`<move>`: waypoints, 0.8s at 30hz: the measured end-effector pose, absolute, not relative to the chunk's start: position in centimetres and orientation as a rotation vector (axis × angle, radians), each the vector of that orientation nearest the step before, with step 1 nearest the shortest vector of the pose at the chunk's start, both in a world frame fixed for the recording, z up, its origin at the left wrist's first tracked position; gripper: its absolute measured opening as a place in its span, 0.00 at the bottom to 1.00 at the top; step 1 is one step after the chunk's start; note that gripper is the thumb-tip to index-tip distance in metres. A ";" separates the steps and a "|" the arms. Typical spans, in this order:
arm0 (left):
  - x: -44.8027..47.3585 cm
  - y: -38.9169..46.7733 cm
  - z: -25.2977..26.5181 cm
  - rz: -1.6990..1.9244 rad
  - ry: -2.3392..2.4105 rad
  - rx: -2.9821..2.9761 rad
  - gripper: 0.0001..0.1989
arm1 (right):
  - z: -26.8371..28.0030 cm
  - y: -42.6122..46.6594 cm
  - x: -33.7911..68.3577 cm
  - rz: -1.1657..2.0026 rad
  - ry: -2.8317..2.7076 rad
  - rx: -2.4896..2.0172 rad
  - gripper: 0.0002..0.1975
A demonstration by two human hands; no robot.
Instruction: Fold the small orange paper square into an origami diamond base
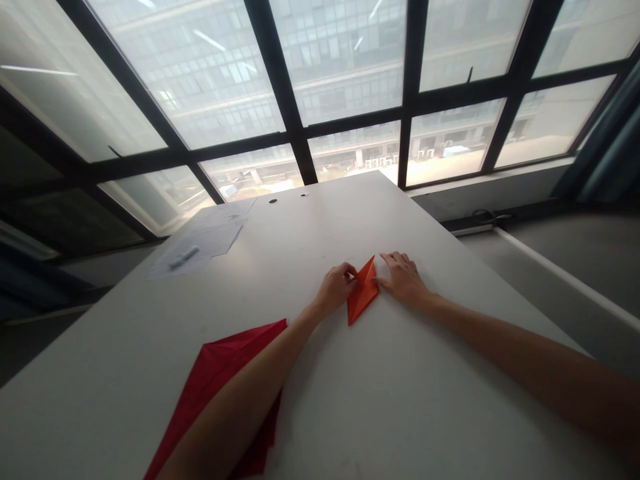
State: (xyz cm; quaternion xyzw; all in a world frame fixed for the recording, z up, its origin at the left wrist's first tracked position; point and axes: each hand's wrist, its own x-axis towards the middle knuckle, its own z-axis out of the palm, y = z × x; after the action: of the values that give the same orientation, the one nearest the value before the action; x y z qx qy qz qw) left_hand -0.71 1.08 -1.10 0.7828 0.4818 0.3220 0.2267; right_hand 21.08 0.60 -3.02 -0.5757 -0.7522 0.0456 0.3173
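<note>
An orange folded paper (363,293), shaped like a narrow diamond with creases along its length, lies on the white table (320,233). My left hand (339,287) pinches its left edge between thumb and bent fingers. On the other side, my right hand (401,277) rests with its fingers spread, the thumb touching the paper's right edge. Beneath my left forearm lies a red sheet (215,373), partly hidden by the arm.
Several white papers (200,243) lie at the table's far left, with a small pale object (184,257) on top. Two small holes are in the far tabletop. Tall dark-framed windows (345,123) stand behind the table, and a blue curtain (607,147) hangs at right.
</note>
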 end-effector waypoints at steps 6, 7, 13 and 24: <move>0.0 1.2 -0.3 1.294 1.115 1.588 0.11 | -1.9 0.6 20.4 0.784 -1.699 -1.210 0.29; 0.1 1.0 -0.2 1.328 1.090 1.518 0.13 | -1.6 0.4 20.2 0.919 -1.645 -1.136 0.29; 0.6 0.3 -0.2 1.208 0.937 1.282 0.23 | -0.6 -0.5 19.4 1.162 -1.355 -0.893 0.26; 1.1 0.2 -0.4 1.240 0.932 1.204 0.24 | -0.9 0.0 19.6 1.124 -1.173 -0.993 0.16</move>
State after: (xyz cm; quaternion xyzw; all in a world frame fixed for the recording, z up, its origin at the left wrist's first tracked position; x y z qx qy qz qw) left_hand 1.07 0.19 -0.41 0.5099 0.3945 0.5251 0.5556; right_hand 19.57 0.00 -0.90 -0.4249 -0.5018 0.4809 0.5800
